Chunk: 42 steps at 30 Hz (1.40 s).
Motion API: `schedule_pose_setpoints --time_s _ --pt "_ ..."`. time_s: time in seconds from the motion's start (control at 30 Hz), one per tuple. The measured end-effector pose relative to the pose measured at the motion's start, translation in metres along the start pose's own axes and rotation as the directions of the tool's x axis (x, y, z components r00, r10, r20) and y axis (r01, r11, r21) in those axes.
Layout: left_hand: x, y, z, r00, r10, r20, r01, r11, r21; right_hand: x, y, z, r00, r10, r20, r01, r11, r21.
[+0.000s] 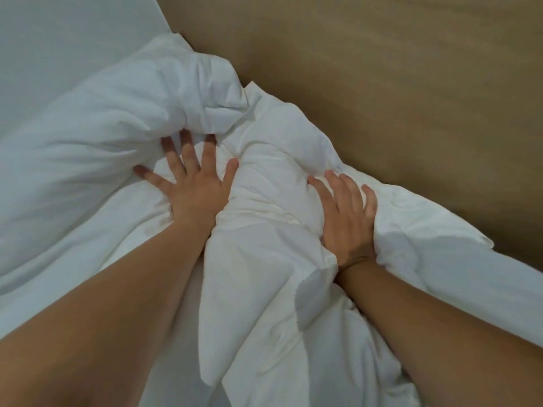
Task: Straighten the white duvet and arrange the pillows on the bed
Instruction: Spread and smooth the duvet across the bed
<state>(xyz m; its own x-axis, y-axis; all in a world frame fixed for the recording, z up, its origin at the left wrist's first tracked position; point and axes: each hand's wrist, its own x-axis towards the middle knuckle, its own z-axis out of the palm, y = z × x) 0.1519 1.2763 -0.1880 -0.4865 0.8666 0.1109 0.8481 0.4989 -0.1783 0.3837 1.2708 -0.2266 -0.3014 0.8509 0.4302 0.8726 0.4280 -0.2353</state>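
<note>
The white duvet lies bunched and creased across the middle of the view, with a thick roll rising between my two arms. A plump white pillow lies to the left, its far corner crumpled against the wall. My left hand presses flat on the bedding with fingers spread, fingertips sinking in where the pillow meets the duvet. My right hand lies against the right side of the duvet roll, fingers apart and curved around it, with the thumb out of sight.
A brown wall or headboard runs diagonally behind the bed at the upper right. A pale flat sheet or wall surface fills the upper left. Duvet folds reach the bed's right edge.
</note>
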Motion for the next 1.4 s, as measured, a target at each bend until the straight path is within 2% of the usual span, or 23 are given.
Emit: schedule_pose_setpoints --time_s 0.13,0.2,0.27,0.3,0.33,0.37,0.4,0.43,0.47,0.5,0.57,0.63,0.67,0.73,0.77,0.83,0.9,0.93,1.07,1.17,1.27,1.33,1.4 --pt "-0.005 -0.006 -0.004 0.999 0.034 -0.005 -0.035 0.998 -0.062 -0.005 0.002 -0.006 0.996 0.031 0.084 -0.03 0.999 -0.015" --pt "-0.017 -0.013 -0.016 0.999 0.044 0.03 -0.039 0.989 -0.141 0.004 -0.006 -0.029 0.976 0.073 0.204 -0.08 0.997 0.025" --pt "-0.031 -0.025 -0.033 0.992 0.077 0.104 -0.065 0.991 -0.114 0.021 0.0 -0.031 0.866 0.102 0.489 -0.145 0.988 0.05" --pt "-0.036 -0.032 -0.045 0.981 0.107 0.161 -0.089 0.99 -0.111 0.033 0.002 -0.047 0.713 0.11 0.693 -0.277 0.952 0.133" --pt "-0.04 -0.041 -0.056 0.963 0.129 0.236 -0.094 0.984 -0.154 0.047 0.002 -0.069 0.575 0.039 0.817 -0.451 0.848 0.278" --pt "-0.045 -0.051 -0.068 0.935 0.159 0.316 -0.087 0.969 -0.232 0.061 -0.004 -0.095 0.553 -0.035 0.832 -0.632 0.633 0.447" --pt "-0.05 -0.064 -0.077 0.901 0.204 0.383 -0.079 0.945 -0.317 0.072 -0.021 -0.122 0.621 -0.071 0.781 -0.686 0.432 0.585" --pt "-0.055 -0.076 -0.087 0.865 0.247 0.436 -0.064 0.917 -0.393 0.08 -0.045 -0.145 0.746 -0.052 0.664 -0.615 0.331 0.716" --pt "-0.061 -0.086 -0.099 0.823 0.294 0.486 -0.051 0.89 -0.453 0.086 -0.069 -0.153 0.865 0.021 0.501 -0.468 0.391 0.792" --pt "-0.065 -0.094 -0.114 0.78 0.336 0.528 -0.047 0.872 -0.486 0.091 -0.099 -0.158 0.924 0.078 0.375 -0.355 0.543 0.761" --pt "-0.054 -0.11 -0.151 0.742 0.387 0.548 -0.038 0.84 -0.541 0.087 -0.149 -0.13 0.96 0.088 0.265 -0.203 0.871 0.447" --pt "-0.021 -0.124 -0.192 0.873 0.289 0.392 0.051 0.746 -0.664 0.064 -0.166 -0.074 0.959 0.079 0.272 -0.113 0.987 0.112" --pt "0.004 -0.133 -0.208 0.963 0.159 0.218 0.047 0.697 -0.716 0.053 -0.164 -0.048 0.955 0.083 0.286 -0.095 0.995 0.03" --pt "0.061 -0.152 -0.217 0.991 -0.057 -0.124 -0.052 0.683 -0.728 0.043 -0.157 -0.014 0.975 0.09 0.205 -0.086 0.996 -0.031" --pt "0.085 -0.157 -0.204 0.98 -0.101 -0.168 -0.053 0.69 -0.722 0.042 -0.155 0.001 0.985 0.068 0.156 -0.058 0.996 -0.065" --pt "0.114 -0.155 -0.15 0.995 -0.015 0.097 0.079 0.711 -0.698 0.044 -0.155 0.024 0.99 0.046 0.132 -0.03 0.993 -0.117" --pt "0.107 -0.141 -0.076 0.932 0.055 0.357 0.127 0.876 -0.466 0.046 -0.152 0.042 0.987 0.045 0.153 -0.02 0.987 -0.162" --pt "0.096 -0.132 -0.043 0.935 0.042 0.352 0.089 0.934 -0.347 0.046 -0.15 0.049 0.985 0.047 0.164 -0.014 0.98 -0.199" --pt "0.06 -0.112 -0.028 0.998 0.063 -0.017 -0.065 0.961 -0.268 0.05 -0.145 0.066 0.989 0.056 0.135 -0.023 0.973 -0.23" --pt "0.063 -0.122 -0.068 0.949 0.113 -0.293 -0.244 0.854 -0.46 0.052 -0.142 0.069 0.996 0.069 0.062 -0.058 0.984 -0.169" --pt "0.113 -0.151 -0.12 0.858 -0.222 -0.464 -0.158 0.746 -0.647 0.055 -0.145 0.062 0.998 0.034 -0.052 -0.038 0.996 -0.084" --pt "0.159 -0.174 -0.132 0.889 -0.305 -0.342 0.004 0.751 -0.66 0.055 -0.146 0.059 0.995 0.05 -0.082 -0.054 0.997 -0.048" --pt "0.173 -0.177 -0.102 0.98 -0.195 -0.041 0.159 0.891 -0.426 0.055 -0.148 0.058 0.994 0.043 -0.103 -0.046 0.998 -0.034"
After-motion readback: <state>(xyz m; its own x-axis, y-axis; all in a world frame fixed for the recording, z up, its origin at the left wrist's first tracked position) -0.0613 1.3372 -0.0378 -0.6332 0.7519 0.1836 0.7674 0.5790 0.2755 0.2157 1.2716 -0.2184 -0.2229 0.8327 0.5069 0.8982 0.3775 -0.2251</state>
